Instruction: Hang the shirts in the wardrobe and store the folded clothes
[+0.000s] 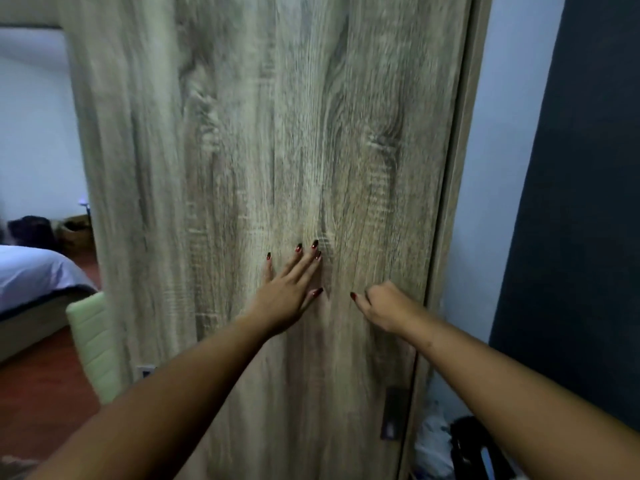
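Note:
A tall wardrobe door (263, 140) of grey-brown wood grain fills the middle of the head view, blurred by motion. My left hand (289, 289) lies flat against the door with fingers spread, nails dark red. My right hand (384, 308) is just to its right, fingers curled into a loose fist with nothing in it, close to the door near its right edge. A dark recessed handle (393, 414) sits low on the door by that edge. No shirts or folded clothes are in sight.
A bed with light sheets (31, 275) stands at the far left, and a pale green chair back (95, 344) is beside the wardrobe. A dark curtain (581, 202) hangs on the right. A white bag and a dark object (450, 445) lie on the floor at the lower right.

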### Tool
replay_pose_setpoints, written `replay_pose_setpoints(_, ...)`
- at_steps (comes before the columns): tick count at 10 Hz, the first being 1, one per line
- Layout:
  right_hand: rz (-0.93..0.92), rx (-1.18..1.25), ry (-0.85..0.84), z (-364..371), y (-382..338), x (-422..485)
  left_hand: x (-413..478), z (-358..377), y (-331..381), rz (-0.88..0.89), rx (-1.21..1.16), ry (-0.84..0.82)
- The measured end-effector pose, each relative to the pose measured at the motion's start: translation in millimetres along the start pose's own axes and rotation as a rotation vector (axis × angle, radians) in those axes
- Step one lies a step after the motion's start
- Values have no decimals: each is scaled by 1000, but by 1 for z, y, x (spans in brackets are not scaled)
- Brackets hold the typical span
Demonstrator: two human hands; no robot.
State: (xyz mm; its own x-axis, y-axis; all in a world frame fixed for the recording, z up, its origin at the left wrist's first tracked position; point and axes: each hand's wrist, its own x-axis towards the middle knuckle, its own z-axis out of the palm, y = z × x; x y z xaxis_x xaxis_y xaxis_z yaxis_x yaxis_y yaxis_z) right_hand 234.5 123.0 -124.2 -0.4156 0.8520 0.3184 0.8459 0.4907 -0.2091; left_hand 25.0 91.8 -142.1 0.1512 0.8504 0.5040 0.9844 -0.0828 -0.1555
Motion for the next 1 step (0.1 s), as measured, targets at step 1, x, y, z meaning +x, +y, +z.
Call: replay_pose_setpoints(1,-58,-22,64,-45,-28,14,8,-46,-13,-50,-42,-116)
